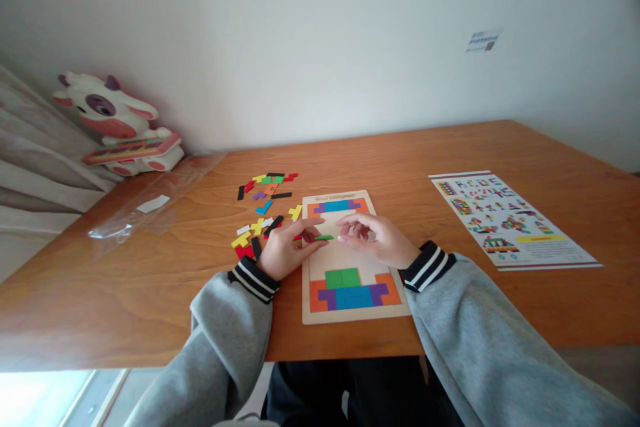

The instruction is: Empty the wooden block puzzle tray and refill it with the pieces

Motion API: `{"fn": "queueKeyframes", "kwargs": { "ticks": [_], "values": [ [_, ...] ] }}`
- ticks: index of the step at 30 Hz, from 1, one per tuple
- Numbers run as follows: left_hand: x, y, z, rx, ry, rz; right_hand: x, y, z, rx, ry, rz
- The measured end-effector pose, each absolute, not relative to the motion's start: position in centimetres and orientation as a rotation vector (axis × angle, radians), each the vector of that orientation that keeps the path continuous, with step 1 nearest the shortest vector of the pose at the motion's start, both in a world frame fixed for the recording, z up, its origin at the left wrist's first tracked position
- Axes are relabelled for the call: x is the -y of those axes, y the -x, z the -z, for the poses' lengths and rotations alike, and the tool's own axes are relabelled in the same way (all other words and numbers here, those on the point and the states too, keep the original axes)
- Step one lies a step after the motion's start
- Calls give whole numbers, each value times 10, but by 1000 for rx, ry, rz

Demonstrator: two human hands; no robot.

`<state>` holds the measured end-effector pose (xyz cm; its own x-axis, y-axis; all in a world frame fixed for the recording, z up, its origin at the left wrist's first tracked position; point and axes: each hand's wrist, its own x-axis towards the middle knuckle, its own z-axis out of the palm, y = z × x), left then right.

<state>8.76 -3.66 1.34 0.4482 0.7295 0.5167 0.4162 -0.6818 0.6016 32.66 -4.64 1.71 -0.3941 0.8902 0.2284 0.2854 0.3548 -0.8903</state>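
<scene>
My left hand (284, 248) pinches a small green puzzle piece (325, 237) between thumb and fingers, above the middle of the wooden puzzle board (356, 318). Across from it, my right hand (384, 240) hovers with bent fingers apart and nothing visible in them. At the board's near end, green pieces (343, 278) lie above a row of blue pieces (353, 297), flanked by purple and orange ones. Another blue piece (336, 206) with purple and orange beside it fills the far end. The middle of the tray shows its pale base, partly hidden by my hands.
Loose coloured pieces (257, 227) lie left of the board, some behind my left hand. A printed pattern sheet (510, 220) is on the right. Clear plastic wrapping (165, 193) and a cow-shaped toy keyboard (125, 127) stand at the left, by a curtain (45, 147).
</scene>
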Motion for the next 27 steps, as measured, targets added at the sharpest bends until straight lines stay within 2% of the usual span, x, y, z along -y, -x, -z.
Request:
{"fn": "queueKeyframes", "kwargs": {
  "ticks": [7, 14, 21, 27],
  "values": [
    [43, -117, -10, -914, -2251, -1087, 44, -332, -15, 1926, 1137, -944],
    [42, -106, -5, -861, -2457, -875, 45, -358, -20, 1973, 1194, -1244],
    [41, -109, -4, -759, -2543, -828, 50, -362, -21, 2195, 1251, -1226],
    [41, -109, -6, -709, -2577, -816, 49, -357, -21, 2335, 1081, -1042]
  ]
}}
